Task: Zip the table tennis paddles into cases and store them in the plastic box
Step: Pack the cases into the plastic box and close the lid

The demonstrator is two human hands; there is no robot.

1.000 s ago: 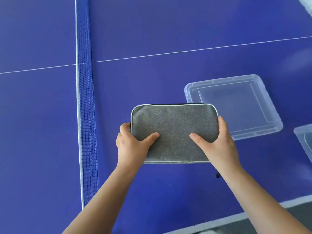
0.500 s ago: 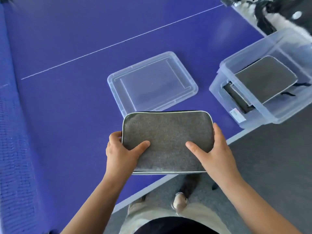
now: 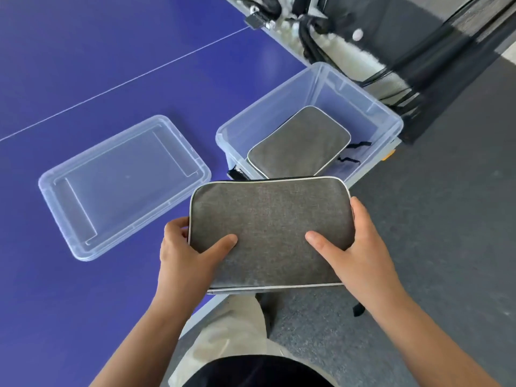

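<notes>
A grey zipped paddle case [image 3: 269,227] with pale piping is held flat in the air in front of me, over the table's near corner. My left hand [image 3: 185,258] grips its left end, thumb on top. My right hand [image 3: 360,250] grips its right end the same way. Just beyond the case stands the clear plastic box [image 3: 388,118] on the blue table [image 3: 83,65]. Another grey case [image 3: 301,143] lies tilted inside the box, with black straps beside it. The held case hides the box's near wall.
The box's clear lid [image 3: 122,185] lies upside down on the table, left of the box. Black netting and cables [image 3: 405,51] hang beyond the box at the table's far edge. Grey carpet floor [image 3: 446,247] lies to the right, and my legs are below the case.
The view swung right and both hands carried the case from the middle of the table toward the box. The box now sits just behind the case.
</notes>
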